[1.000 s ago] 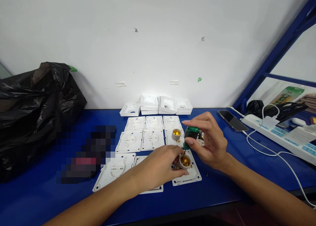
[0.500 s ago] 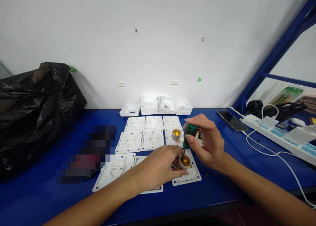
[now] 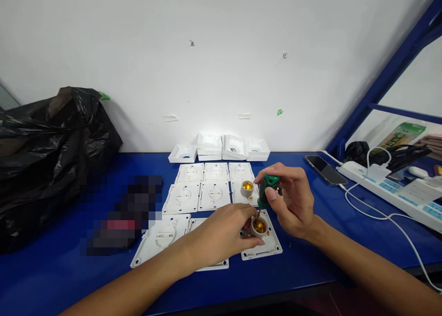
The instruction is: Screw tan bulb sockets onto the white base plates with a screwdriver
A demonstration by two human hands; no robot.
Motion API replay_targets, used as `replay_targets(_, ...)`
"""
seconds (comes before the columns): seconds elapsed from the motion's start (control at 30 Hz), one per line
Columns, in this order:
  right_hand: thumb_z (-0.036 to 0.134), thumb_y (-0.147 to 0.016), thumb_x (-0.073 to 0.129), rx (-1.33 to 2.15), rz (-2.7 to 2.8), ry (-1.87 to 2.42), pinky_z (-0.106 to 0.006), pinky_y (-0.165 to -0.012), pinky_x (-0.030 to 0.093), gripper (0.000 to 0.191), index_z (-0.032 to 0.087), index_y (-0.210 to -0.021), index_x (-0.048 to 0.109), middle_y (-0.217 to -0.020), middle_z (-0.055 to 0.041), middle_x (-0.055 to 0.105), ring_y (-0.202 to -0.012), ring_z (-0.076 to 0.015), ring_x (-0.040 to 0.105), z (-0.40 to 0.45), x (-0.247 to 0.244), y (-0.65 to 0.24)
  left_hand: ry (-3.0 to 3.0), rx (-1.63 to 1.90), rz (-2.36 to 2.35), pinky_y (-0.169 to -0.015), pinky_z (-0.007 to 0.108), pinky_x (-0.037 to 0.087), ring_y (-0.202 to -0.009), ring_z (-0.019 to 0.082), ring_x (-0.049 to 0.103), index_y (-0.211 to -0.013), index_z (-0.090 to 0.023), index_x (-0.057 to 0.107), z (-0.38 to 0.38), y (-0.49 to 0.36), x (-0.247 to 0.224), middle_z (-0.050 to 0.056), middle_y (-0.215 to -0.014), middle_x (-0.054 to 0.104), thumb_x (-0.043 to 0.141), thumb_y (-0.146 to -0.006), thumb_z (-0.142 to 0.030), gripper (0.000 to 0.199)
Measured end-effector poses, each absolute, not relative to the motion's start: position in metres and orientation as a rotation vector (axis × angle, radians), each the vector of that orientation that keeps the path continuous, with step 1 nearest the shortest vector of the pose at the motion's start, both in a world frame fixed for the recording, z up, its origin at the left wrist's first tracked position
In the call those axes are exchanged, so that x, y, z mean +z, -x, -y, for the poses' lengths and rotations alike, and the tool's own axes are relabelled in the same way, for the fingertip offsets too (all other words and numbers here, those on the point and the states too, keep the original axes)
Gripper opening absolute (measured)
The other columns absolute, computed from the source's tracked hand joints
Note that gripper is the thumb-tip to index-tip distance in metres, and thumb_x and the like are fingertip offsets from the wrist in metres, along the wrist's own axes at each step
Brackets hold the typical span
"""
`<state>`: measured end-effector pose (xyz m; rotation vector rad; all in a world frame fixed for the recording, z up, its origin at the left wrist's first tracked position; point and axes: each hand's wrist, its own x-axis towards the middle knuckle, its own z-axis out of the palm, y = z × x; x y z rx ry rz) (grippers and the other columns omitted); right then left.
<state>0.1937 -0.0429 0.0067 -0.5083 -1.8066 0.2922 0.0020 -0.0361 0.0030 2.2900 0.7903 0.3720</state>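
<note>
My right hand [image 3: 293,198] grips a green-handled screwdriver [image 3: 268,190], its shaft pointing down into a round lamp socket [image 3: 258,226] with a gold-coloured inside. That socket sits on a square white plate [image 3: 272,245] near the table's front. My left hand [image 3: 221,233] is closed around the socket's left side, fingers and thumb pressing on it. Just behind stands another lamp socket [image 3: 247,189] on its own plate. Several more white plates [image 3: 214,195] lie in rows to the left, and my left forearm covers part of the front ones.
White square covers [image 3: 183,154] are stacked along the wall. A black plastic bag [image 3: 51,155] fills the left. At right lie a phone [image 3: 324,169], a power strip [image 3: 390,187] and a white cable [image 3: 397,217]. A tiny screw [image 3: 290,245] rests beside the front plate.
The fingers of my right hand have shifted on the screwdriver handle, which leans slightly more to the right. My left hand stays on the socket.
</note>
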Motion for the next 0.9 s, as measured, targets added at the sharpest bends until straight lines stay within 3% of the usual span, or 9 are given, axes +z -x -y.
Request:
replay_targets(0.23, 0.014, -0.084, 0.077, 0.181, 1.716, 0.573, -0.036, -0.066, 0.058, 0.057, 0.03, -0.131, 0.051, -0.107, -0.0022, 0.056, -0.079, -0.0162, 0.065, 0.039, 0.0, -0.195, -2.288, 0.359, -0.797, -0.067, 0.03, 0.044, -0.08, 0.022, 0.064, -0.111, -0.021, 0.07, 0.036, -0.002, 0.001, 0.003, -0.094, 0.071, 0.079, -0.087, -0.035, 0.03)
replay_targets(0.43, 0.014, -0.09, 0.066, 0.082, 1.763, 0.524, -0.035, -0.061, 0.053, 0.045, 0.028, -0.131, 0.056, -0.093, -0.0024, 0.06, -0.082, -0.0201, 0.059, 0.039, 0.01, -0.193, -2.3, 0.364, -0.787, -0.064, 0.029, 0.042, -0.076, 0.02, 0.062, -0.105, -0.021, 0.069, 0.037, -0.003, 0.002, 0.002, -0.089, 0.069, 0.079, -0.088, -0.036, 0.025)
replay_targets(0.77, 0.011, -0.094, 0.057, 0.187, 1.75, 0.553, -0.038, -0.065, 0.053, 0.041, 0.027, -0.131, 0.058, -0.104, -0.0056, 0.064, -0.085, -0.0202, 0.062, 0.043, 0.011, -0.193, -2.308, 0.37, -0.785, -0.061, 0.028, 0.041, -0.074, 0.019, 0.062, -0.086, -0.019, 0.064, 0.036, -0.002, 0.004, 0.001, -0.086, 0.067, 0.078, -0.087, -0.038, 0.023)
replay_targets(0.9, 0.012, -0.089, 0.066, 0.069, 1.747, 0.575, -0.036, -0.06, 0.048, 0.04, 0.027, -0.126, 0.061, -0.095, -0.0031, 0.063, -0.077, -0.0189, 0.057, 0.041, 0.015, -0.191, -2.301, 0.366, -0.781, -0.063, 0.029, 0.042, -0.076, 0.019, 0.062, -0.095, -0.02, 0.067, 0.036, -0.002, 0.003, 0.001, -0.088, 0.068, 0.079, -0.087, -0.036, 0.022)
